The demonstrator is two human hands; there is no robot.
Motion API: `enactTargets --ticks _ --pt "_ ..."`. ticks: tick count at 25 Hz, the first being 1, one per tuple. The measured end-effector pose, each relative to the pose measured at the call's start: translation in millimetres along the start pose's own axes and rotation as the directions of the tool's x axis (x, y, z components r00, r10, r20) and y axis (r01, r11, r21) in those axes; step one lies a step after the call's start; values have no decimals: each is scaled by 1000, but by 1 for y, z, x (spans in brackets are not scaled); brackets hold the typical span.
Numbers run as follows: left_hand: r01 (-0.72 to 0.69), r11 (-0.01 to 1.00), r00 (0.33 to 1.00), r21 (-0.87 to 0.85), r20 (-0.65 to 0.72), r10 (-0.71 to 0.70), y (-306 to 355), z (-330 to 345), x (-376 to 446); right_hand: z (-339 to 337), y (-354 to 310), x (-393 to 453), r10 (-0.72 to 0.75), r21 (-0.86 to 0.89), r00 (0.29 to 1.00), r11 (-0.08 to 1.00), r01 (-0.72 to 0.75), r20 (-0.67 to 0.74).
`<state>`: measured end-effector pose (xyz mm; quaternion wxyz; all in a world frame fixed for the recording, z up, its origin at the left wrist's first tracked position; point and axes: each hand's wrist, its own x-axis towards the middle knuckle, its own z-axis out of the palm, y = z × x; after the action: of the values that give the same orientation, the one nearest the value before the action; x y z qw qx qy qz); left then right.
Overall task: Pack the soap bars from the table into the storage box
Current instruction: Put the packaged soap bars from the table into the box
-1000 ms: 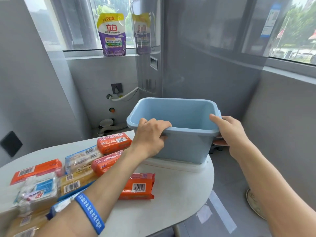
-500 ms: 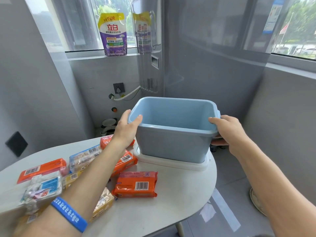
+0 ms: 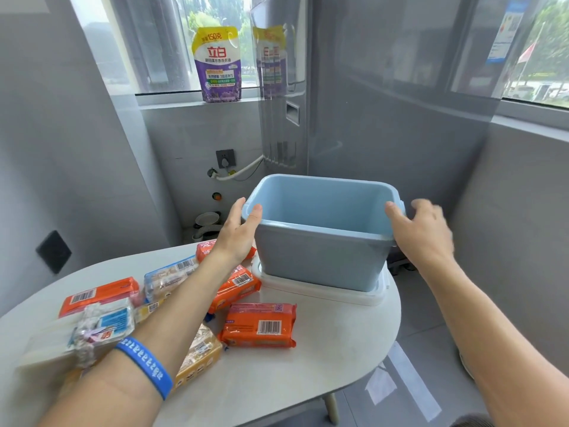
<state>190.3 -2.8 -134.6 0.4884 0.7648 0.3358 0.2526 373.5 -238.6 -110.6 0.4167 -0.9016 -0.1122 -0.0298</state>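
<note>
Left hand (image 3: 237,235) clasps the near-left corner of the empty pale-blue plastic storage box (image 3: 320,260), thumb over rim. Right hand (image 3: 423,232) spread, blurred, at the opposite rim (contact unclear). Wrapped orange soap bars (image 3: 260,326) lie under the left forearm on the white bench (image 3: 323,365).

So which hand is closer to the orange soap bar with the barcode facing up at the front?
Left. The left hand grips the box's left corner, above that bar; the right hand is at the far right rim.

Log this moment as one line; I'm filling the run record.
stage: positioning box | left hand: on storage box left rim | right hand: at right rim, blurred | box: empty | soap bars: on table
</note>
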Motion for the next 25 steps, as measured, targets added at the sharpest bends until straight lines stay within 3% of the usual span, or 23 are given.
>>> enactTargets --ticks 1,3,4,5,6,7,9,11,13,14,15,16,17,19,20,21,22,25 --pt "-3 1000 999 22 -33 4 -5 -7 -5 -1 -7 -9 -157 -72 977 986 148 -144" --pt "-23 973 993 231 -110 50 -25 -26 -16 5 -29 -39 -492 -54 799 861 506 -346" --pt "-25 914 993 405 -92 68 -37 -37 -21 16 -40 -55 -627 -31 696 750 661 -350" --pt "-34 824 998 565 -19 54 -47 -43 -26 27 -46 -74 -755 -19 599 625 780 -266" --pt "-53 732 997 679 79 -1 -54 -47 -32 43 -49 -94 -852 11 517 518 855 -88" --pt "-78 671 984 737 165 -67 -60 -48 -36 61 -49 -112 -873 49 456 469 882 172" --pt "-111 639 969 761 225 -100 -64 -42 -39 94 -38 -136 -672 29 363 497 867 645" --pt "-120 629 978 768 199 -55 -63 -40 -35 119 -25 -143 -463 -92 340 479 873 818" --pt "-27 733 981 680 159 -110 -61 -52 -32 128 -24 -139 -466 -123 385 499 858 797" --pt "72 855 973 514 152 -174 -57 -64 -30 126 -27 -135 -468 -67 419 601 797 778" --pt "194 951 956 241 171 -238 -53 -81 -26 122 -32 -130 -446 48 457 754 655 769" --pt "321 941 925 -105 250 -287 -49 -97 -25 116 -36 -125 -398 201 481 890 409 781" --pt "417 808 892 -417 356 -276 -43 -111 -28 109 -43 -122 -355 352 452 931 94 819" --pt "422 547 900 -723 409 -153 -30 -125 -38 94 -57 -126 -438 508 259 718 -475 861" --pt "380 501 919 -777 377 -113 -25 -123 -42 86 -65 -131 -502 501 202 579 -643 841" --pt "346 495 934 -797 342 -103 -19 -116 -45 79 -72 -135 -553 494 190 475 -729 811" --pt "329 505 942 -798 315 -115 -11 -107 -49 73 -79 -138 -577 513 220 413 -752 787" --pt "280 542 960 -792 238 -149 10 -85 -51 50 -98 -130 -526 681 458 390 -619 717"
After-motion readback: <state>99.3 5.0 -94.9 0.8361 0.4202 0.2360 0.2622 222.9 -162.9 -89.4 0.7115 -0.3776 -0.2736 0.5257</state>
